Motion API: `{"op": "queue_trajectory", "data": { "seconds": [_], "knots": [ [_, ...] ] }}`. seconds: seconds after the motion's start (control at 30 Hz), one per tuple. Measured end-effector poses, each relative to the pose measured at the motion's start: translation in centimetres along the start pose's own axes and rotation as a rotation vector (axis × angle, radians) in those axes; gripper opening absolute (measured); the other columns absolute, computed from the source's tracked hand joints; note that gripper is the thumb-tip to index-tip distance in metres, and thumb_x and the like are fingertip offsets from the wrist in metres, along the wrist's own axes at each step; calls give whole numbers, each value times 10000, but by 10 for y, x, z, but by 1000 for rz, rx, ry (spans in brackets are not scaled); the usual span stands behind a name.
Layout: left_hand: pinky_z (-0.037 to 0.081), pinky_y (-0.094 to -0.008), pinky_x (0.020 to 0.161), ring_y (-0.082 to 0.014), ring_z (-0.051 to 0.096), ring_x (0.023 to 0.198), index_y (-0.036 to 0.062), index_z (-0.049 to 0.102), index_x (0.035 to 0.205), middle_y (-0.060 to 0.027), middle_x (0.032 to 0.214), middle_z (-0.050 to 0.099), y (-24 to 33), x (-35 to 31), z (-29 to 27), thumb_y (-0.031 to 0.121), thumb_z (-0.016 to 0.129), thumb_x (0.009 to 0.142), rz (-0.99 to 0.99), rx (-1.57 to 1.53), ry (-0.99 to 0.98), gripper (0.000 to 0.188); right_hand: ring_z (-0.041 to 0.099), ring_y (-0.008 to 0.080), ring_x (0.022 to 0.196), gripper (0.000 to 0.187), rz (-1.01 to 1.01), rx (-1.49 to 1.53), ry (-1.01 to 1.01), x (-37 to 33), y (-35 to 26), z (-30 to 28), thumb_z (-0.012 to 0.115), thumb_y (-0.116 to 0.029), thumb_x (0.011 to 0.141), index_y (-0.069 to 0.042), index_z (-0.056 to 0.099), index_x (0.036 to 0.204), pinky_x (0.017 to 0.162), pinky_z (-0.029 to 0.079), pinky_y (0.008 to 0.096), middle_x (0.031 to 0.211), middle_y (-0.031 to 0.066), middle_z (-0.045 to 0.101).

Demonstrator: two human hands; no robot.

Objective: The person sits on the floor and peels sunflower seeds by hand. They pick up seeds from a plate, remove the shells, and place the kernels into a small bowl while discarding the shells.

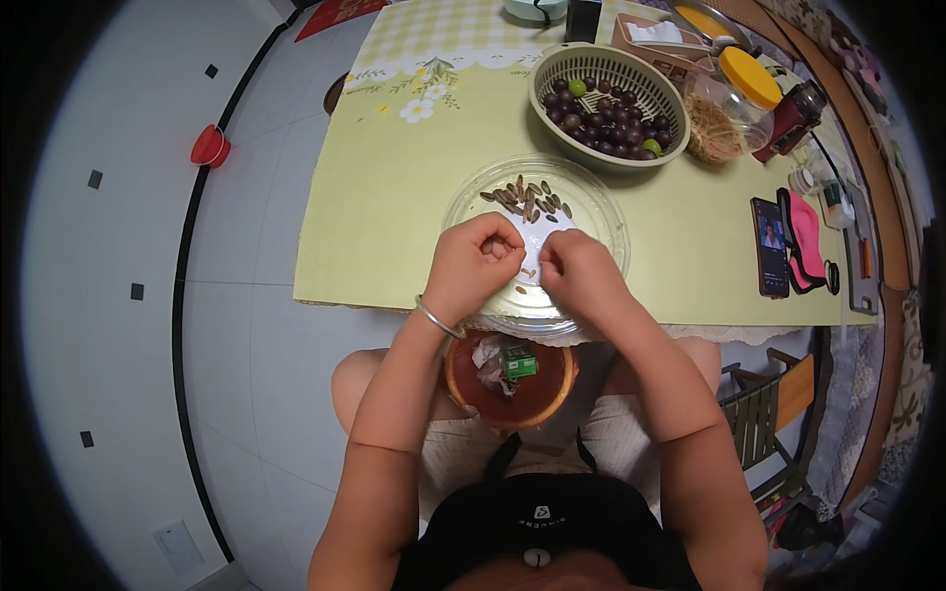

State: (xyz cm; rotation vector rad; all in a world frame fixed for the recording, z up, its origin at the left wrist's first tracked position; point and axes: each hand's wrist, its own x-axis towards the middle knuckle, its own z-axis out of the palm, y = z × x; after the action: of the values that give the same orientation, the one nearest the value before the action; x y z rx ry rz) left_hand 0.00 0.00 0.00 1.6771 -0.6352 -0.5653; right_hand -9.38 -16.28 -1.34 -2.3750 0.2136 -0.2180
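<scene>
A round clear plastic tray (613,212) sits at the table's near edge. On its far half lies a pile of sunflower seeds (532,200), brown and striped in their shells. A few pale, kernel-like bits (521,290) lie nearer me, between my wrists. Over the tray's left side is my left hand (475,258), its fingers curled and thumb pressed to the fingertips; a silver bangle circles that wrist. My right hand (579,271) is also closed, in a pinch over the tray's right side. Whatever either pinch holds is too small or hidden. A gap separates the two hands.
Behind the tray stands a colander (655,84) of dark grapes. To its right are a yellow-lidded jar (717,123) and a dark red flask (793,118). A phone (770,246) lies by a pink-and-black item (805,241). Below the table edge is a reddish bin (473,394) with litter.
</scene>
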Motion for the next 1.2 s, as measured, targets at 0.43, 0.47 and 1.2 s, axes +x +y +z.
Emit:
{"op": "queue_trajectory", "data": {
  "seconds": [0.43, 0.47, 1.2],
  "knots": [
    [511, -265, 659, -187, 643, 745, 17, 718, 909, -104, 846, 660, 10, -6, 34, 26, 699, 765, 326, 57, 99, 146, 493, 131, 542, 237, 614, 1825, -363, 8, 20, 4, 421, -162, 970, 7, 536, 849, 420, 358, 220, 726, 74, 563],
    [510, -270, 655, -187, 639, 736, 18, 716, 901, -100, 843, 655, 8, -5, 34, 29, 695, 770, 365, 64, 94, 133, 490, 125, 538, 239, 634, 1873, -365, 7, 24, 6, 428, -164, 974, 8, 536, 847, 416, 350, 214, 725, 74, 563],
    [482, -406, 692, -321, 589, 778, 44, 638, 808, -122, 818, 590, -7, -2, 28, 92, 676, 759, 289, 710, -45, 78, 632, 356, 776, 73, 131, 36, -124, -1, 8, -17, 618, -84, 768, -13, 631, 776, 713, 498, 427, 788, 188, 642]
  ]
}}
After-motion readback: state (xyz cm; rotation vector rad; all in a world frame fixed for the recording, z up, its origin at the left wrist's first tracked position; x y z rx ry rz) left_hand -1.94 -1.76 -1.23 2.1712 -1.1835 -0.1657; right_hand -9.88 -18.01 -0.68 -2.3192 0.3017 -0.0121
